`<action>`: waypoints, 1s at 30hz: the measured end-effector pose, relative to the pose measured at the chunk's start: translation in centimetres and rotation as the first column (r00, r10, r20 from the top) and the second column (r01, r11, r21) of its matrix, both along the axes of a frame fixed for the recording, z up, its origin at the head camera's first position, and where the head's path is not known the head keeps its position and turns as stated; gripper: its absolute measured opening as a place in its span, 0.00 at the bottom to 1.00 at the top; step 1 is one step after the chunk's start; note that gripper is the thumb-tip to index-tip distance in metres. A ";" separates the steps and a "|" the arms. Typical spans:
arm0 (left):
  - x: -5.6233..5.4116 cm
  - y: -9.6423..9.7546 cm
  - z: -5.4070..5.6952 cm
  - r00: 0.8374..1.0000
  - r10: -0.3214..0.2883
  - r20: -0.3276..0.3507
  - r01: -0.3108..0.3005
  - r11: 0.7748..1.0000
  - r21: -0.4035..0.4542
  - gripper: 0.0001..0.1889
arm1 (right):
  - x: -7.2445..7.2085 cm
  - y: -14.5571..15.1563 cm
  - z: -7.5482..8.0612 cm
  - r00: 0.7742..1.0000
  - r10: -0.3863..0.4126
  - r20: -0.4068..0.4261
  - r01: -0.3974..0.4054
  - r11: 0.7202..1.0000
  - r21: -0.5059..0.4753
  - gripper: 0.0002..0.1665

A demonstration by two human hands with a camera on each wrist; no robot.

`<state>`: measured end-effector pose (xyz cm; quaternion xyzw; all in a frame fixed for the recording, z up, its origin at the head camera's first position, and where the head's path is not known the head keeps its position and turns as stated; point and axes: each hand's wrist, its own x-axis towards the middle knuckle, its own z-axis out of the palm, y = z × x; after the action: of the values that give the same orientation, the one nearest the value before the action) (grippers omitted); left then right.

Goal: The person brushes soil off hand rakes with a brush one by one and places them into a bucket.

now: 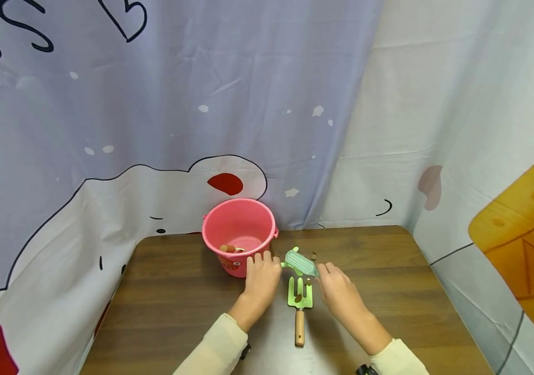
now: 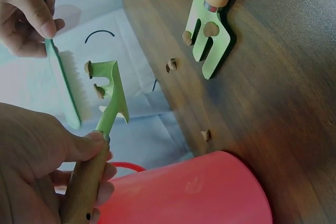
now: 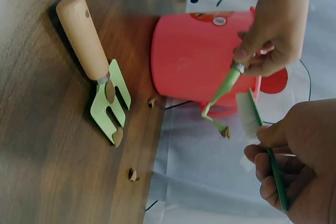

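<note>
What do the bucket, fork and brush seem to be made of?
Bucket: probably plastic; smooth, evenly pink, moulded-looking wall.
Fork: handle likely smooth wood, pale tan; head perhaps painted metal, even green with a silvery collar.
Brush: back probably plastic, plain green; pale bristles too blurred to judge.

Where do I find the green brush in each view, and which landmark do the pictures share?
Head: the green brush is below centre, slightly right.
Left wrist: the green brush is at left, mostly in the upper half.
Right wrist: the green brush is right of centre, lower half.
Shared landmark: the pink bucket.
</note>
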<state>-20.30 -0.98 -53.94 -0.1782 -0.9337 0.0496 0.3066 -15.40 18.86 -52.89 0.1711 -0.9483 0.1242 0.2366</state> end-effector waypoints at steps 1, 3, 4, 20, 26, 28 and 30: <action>0.0 0.0 0.0 1.000 0.001 -0.003 -0.001 1.000 0.000 0.10 | 0.0 -0.1 0.0 1.000 -0.005 -0.004 0.005 1.000 0.014 0.17; 0.0 0.1 0.0 1.000 -0.002 -0.009 0.002 1.000 0.000 0.11 | 0.0 -0.3 -0.1 1.000 -0.018 -0.008 0.018 0.999 0.030 0.17; 0.0 0.2 -0.1 1.000 -0.004 -0.009 0.004 1.000 -0.001 0.10 | 0.0 -0.4 -0.2 1.000 -0.024 -0.009 0.024 0.999 0.035 0.17; 0.1 0.1 -0.3 1.000 0.006 0.012 -0.006 1.000 -0.011 0.08 | -0.6 -0.1 -0.3 0.997 -0.051 -0.058 0.055 0.997 0.056 0.11; 0.2 -0.2 -0.1 1.000 0.026 0.016 -0.025 0.999 -0.026 0.09 | -0.6 0.4 0.1 0.997 -0.075 -0.034 0.076 0.996 0.045 0.13; 0.2 -0.4 -0.2 0.999 0.029 0.027 -0.028 0.999 -0.026 0.09 | -0.7 0.7 0.2 0.996 -0.086 -0.011 0.086 0.996 0.039 0.14; 0.2 -0.5 -0.2 0.999 0.027 0.036 -0.026 0.999 -0.024 0.10 | -0.8 0.9 0.3 0.996 -0.087 0.013 0.086 0.996 0.035 0.14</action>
<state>-20.10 -1.48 -54.15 -0.1701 -0.9408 0.0615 0.2867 -16.16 19.81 -52.62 0.1330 -0.9585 0.0988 0.2321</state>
